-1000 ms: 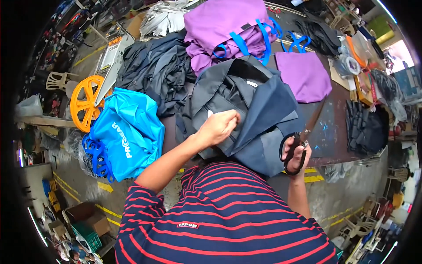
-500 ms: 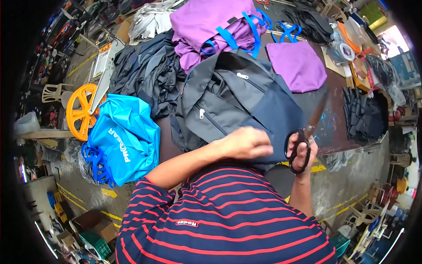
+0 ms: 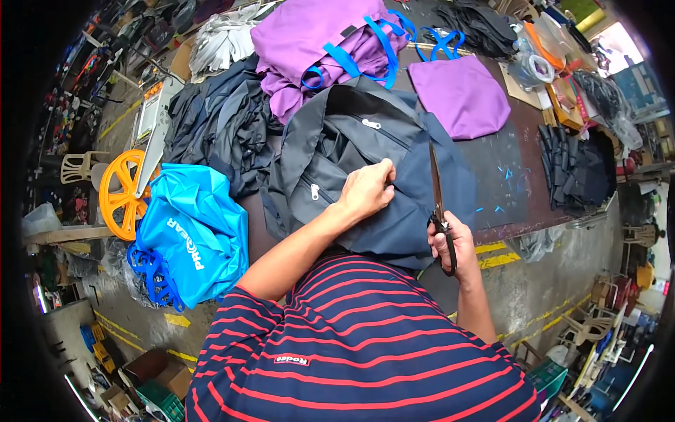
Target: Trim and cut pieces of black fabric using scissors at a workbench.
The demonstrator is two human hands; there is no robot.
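Observation:
A dark grey zippered bag [image 3: 365, 162] lies on the work table in front of me. My left hand [image 3: 365, 190] rests on its middle, fingers curled and pressing the fabric down. In my right hand [image 3: 453, 243] are large black scissors [image 3: 437, 197], blades pointing away from me over the bag's right side. Whether the blades touch the fabric is unclear.
Purple bags with blue handles [image 3: 330, 49] and a flat purple bag [image 3: 460, 91] lie beyond. Dark garments [image 3: 218, 133] are heaped at the left, black pieces [image 3: 573, 169] stacked at the right. A blue bag [image 3: 190, 235] and an orange reel [image 3: 119, 193] sit left of the table.
My left hand slid from the bag's near edge back onto its middle. The scissors swung from the table's right edge to point over the bag.

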